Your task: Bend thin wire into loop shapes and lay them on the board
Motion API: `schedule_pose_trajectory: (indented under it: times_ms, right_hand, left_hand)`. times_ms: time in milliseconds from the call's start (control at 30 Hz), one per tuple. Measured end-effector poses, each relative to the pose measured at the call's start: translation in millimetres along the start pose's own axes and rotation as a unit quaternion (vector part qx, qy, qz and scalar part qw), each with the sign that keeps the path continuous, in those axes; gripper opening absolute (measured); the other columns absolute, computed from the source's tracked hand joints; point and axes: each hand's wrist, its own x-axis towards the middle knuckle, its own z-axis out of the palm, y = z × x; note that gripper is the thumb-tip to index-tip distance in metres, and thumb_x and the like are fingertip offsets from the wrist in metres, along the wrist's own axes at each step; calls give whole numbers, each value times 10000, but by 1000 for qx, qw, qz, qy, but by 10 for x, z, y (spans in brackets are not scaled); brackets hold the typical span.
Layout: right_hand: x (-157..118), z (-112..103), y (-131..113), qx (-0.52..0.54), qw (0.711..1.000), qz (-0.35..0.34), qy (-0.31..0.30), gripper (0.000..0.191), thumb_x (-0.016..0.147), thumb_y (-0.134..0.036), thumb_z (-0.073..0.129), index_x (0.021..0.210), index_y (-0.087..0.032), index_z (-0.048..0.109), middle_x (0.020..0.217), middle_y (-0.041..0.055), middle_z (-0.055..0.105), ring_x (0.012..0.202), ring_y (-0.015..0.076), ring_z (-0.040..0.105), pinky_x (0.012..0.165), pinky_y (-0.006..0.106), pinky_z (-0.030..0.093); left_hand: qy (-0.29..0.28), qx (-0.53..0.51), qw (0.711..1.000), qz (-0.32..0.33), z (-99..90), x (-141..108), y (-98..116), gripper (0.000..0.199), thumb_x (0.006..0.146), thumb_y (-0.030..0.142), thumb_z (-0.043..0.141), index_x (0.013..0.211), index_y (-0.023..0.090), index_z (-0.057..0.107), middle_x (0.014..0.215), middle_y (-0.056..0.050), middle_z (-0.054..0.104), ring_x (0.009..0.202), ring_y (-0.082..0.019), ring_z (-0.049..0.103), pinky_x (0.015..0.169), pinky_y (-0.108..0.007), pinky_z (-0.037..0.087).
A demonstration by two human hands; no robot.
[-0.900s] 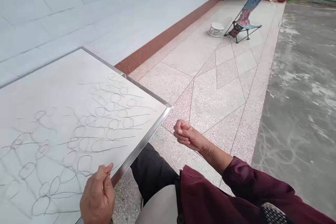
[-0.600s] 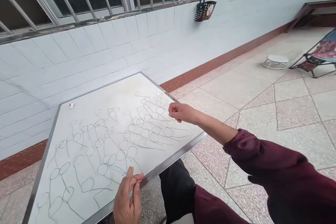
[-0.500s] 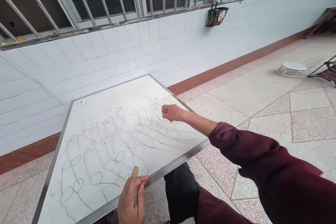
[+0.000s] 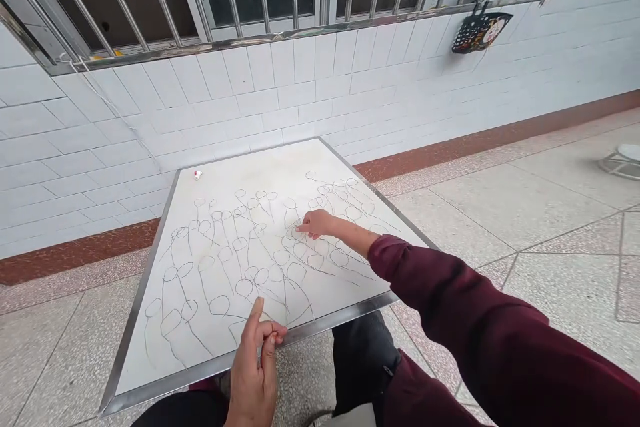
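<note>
A white board or tabletop (image 4: 215,193) with a metal edge carries several thin dark loops with trailing ends; whether they are strands or drawn lines is hard to tell. Over its middle right, my right hand (image 4: 317,223) is closed in a pinch at one of the loops, and what it holds is too small to make out. My left hand (image 4: 257,360) is at the near edge, thumb and a finger pinched together beside the metal rim, another finger pointing up. Anything between those fingertips is too fine to name.
A small white and red item (image 4: 198,175) lies at the board's far left corner. Behind stands a white tiled wall (image 4: 225,107) with barred windows and a hanging dark basket (image 4: 481,32). A round white stool (image 4: 625,160) is on the floor at the right.
The view has turned left, so the board appears further right. My right hand has moved left across the board, from the loops near its right edge towards the middle. My left hand stays at the near edge.
</note>
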Motion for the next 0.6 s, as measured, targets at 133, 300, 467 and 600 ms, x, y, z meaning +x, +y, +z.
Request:
schedule_pose_trajectory:
  times_ms: [133,300,467,600]
  right_hand:
    - [-686,144,-144,69,983,-172,5,347,900,-491,507,1070,-209,617,1033,57,665,879,164,628,740,269,471]
    - [-1513,583,-190,183,882,-411,-143,386,940,-457,466,1170,-177,601,1154,111,601,1015,176,565,885,324,442]
    - [-1751,937,-78,398,821,-346,-220,386,936,-505,450,1047,-149,552,871,49,612,833,148,598,807,334,461]
    - [-1791,1127,-104,475,805,-303,-188,265,887,-452,566,901,-194,507,664,-30,551,638,123,559,662,291,458]
  left_hand:
    - [9,-66,996,-58,6,2,133,606,936,428,433,1480,259,227,843,-34,656,734,-166,600,746,-337,489]
    - [-67,-201,973,-93,3,-85,362,658,939,422,437,1499,293,118,786,-10,633,684,-156,552,715,-316,469]
    - [-68,-279,949,-134,7,-200,484,705,910,415,512,1493,293,137,728,11,600,679,-150,545,722,-304,463]
    - [-71,-263,951,-147,72,-254,540,710,896,429,532,1490,275,174,734,10,624,753,-165,581,796,-322,458]
